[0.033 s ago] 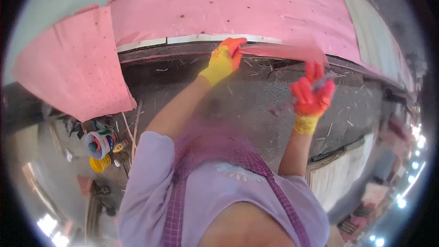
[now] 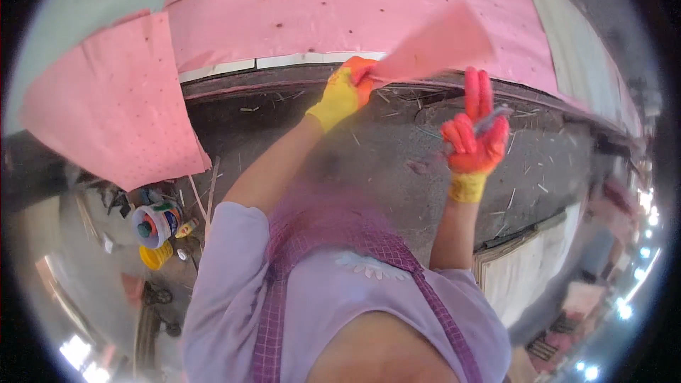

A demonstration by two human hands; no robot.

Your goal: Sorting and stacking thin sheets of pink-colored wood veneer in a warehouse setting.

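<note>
My left hand (image 2: 345,92), in a yellow glove with orange fingers, pinches the left end of a small pink sheet piece (image 2: 436,46). Blurred by motion, that piece stands up over the front edge of a large pink sheet (image 2: 312,18). My right hand (image 2: 475,131), gloved the same way, is apart from the piece, below and right of it. Two of its fingers point straight up; the others curl round a slim greyish tool (image 2: 489,120), too smeared to name.
Another pink sheet (image 2: 113,99) hangs over at the left. Below it stand a white bucket (image 2: 145,227) and a yellow container (image 2: 156,255). Thin scraps litter the dark floor (image 2: 355,163). At the lower right lies a stack of pale boards (image 2: 528,262).
The small pink piece has swung upward from lying stretched along the sheet's edge. My right hand has come away from its right end, slightly to the left; my left hand barely moved.
</note>
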